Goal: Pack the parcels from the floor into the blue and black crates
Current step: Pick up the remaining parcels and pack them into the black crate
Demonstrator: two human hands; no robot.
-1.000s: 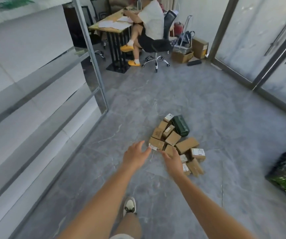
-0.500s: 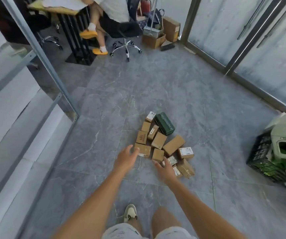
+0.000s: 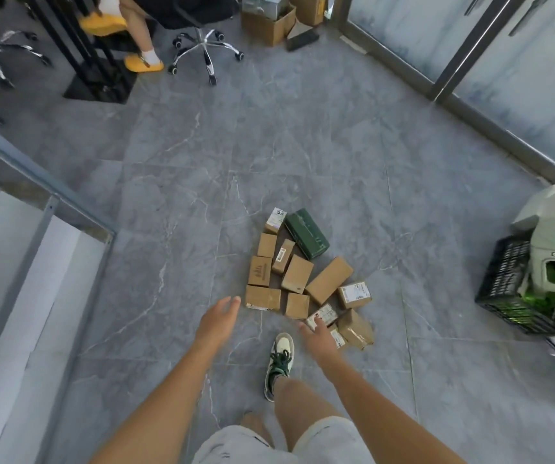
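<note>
Several small brown cardboard parcels lie in a heap on the grey tiled floor, with a dark green box at the heap's far side. My left hand reaches forward with fingers spread, just left of the nearest brown parcel and holding nothing. My right hand stretches out with open fingers over a labelled parcel at the near right of the heap. A black crate stands at the right edge, with a pale green appliance sitting in it. No blue crate is in view.
My shoe stands just short of the heap. A glass partition frame runs along the left. Glass doors close off the far right. A seated person's legs, an office chair base and cardboard boxes are at the far end.
The view has tilted down and come closer to the heap as I stepped forward. Both hands have lowered toward the near parcels, still holding nothing.
</note>
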